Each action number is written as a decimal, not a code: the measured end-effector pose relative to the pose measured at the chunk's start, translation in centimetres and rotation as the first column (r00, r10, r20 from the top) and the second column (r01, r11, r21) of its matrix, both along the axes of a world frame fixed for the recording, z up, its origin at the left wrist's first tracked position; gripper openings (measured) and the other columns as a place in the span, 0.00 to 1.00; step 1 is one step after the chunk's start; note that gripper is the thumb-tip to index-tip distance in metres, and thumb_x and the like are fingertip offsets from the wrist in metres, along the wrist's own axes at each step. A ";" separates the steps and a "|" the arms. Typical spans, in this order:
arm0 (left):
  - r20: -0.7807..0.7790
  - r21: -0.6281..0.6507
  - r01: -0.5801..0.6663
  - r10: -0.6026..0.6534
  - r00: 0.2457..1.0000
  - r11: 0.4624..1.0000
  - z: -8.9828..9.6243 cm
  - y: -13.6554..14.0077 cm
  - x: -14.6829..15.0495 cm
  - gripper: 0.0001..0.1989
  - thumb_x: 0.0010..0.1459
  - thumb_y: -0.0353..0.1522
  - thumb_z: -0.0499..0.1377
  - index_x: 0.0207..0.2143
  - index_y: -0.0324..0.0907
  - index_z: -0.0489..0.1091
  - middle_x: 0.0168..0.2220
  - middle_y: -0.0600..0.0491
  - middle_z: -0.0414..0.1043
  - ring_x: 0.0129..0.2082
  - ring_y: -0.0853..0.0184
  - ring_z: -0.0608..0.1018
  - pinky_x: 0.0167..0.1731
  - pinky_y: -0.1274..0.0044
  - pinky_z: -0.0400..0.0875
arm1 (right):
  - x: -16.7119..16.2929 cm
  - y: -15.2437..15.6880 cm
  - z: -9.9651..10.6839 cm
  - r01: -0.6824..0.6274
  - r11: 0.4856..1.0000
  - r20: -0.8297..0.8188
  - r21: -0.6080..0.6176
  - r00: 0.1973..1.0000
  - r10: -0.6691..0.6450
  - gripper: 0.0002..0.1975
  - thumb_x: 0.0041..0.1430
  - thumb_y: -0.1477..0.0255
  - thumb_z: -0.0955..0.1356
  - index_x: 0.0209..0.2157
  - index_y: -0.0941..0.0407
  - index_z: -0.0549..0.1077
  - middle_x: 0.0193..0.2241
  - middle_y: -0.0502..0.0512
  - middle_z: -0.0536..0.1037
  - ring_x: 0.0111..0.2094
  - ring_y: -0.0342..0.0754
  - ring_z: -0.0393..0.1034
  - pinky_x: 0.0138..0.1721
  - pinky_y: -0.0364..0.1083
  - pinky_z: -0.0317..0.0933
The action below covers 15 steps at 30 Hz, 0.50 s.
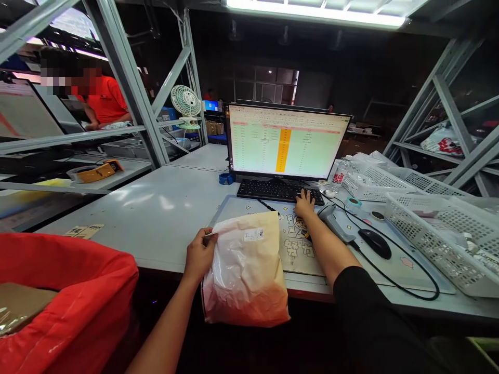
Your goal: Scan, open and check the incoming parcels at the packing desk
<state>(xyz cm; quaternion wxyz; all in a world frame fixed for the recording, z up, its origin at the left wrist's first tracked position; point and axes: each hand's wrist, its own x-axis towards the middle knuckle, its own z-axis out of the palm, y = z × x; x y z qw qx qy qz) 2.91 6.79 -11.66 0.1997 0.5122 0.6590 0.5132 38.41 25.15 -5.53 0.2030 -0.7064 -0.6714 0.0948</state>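
My left hand point(200, 253) pinches the upper left corner of a pale plastic mailer bag point(244, 275), which hangs over the table's front edge. A small white label point(253, 235) is stuck near the bag's top. My right hand point(305, 203) lies with fingers spread on the right part of the black keyboard point(268, 190). Behind the keyboard stands a monitor point(288, 143) showing a spreadsheet with an orange column. Beside my right forearm rests a grey barcode scanner point(336, 224) with a cable.
White perforated baskets point(436, 249) holding packages line the right side. A black mouse point(375, 243) sits on the desk mat. At lower left is a red fabric bin point(97, 291) with a brown parcel inside. Metal frames flank the table; a person in red point(109, 98) is at far left.
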 end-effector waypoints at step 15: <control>0.341 0.177 -0.139 0.071 0.937 0.974 -1.2 0.6 -1.6 0.25 0.48 0.50 0.67 0.43 0.44 0.72 0.37 0.51 0.76 0.37 0.61 0.78 0.39 0.72 0.72 | -7.3 -23.2 -4.0 -0.799 0.590 -0.881 -0.117 0.358 0.310 0.30 0.53 0.47 0.79 0.46 0.57 0.81 0.35 0.53 0.82 0.35 0.49 0.77 0.42 0.49 0.74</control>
